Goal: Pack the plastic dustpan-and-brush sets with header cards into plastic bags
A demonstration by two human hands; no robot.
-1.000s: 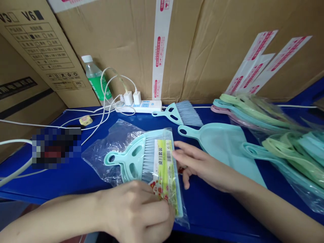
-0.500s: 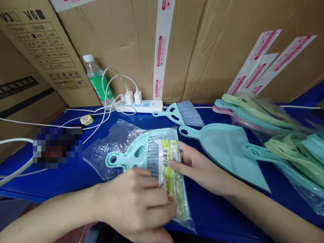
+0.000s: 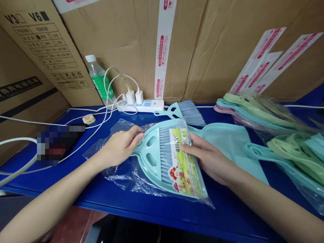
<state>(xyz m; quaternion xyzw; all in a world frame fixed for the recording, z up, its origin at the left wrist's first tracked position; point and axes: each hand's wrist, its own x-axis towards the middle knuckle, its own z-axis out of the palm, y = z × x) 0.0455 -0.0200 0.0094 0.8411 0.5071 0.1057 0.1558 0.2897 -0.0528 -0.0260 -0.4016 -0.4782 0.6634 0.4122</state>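
While the left hand point(image 3: 120, 147) closes around the handle end of the bagged brush-and-dustpan set point(image 3: 165, 155), hiding that end, the right hand point(image 3: 211, 155) grips the set's right edge, thumb over the printed label point(image 3: 183, 165) and other fingers partly hidden behind. The set is above the near middle of the blue table point(image 3: 227, 212), handle to the left and bristles to the right; whether it rests fully on the surface, I cannot tell. A loose dustpan point(image 3: 230, 145) lies just beyond, its handle partly covered, and a loose brush point(image 3: 191, 113) lies farther off beside the power strip point(image 3: 150, 107). More bagged dustpans point(image 3: 296, 158) lie at the right.
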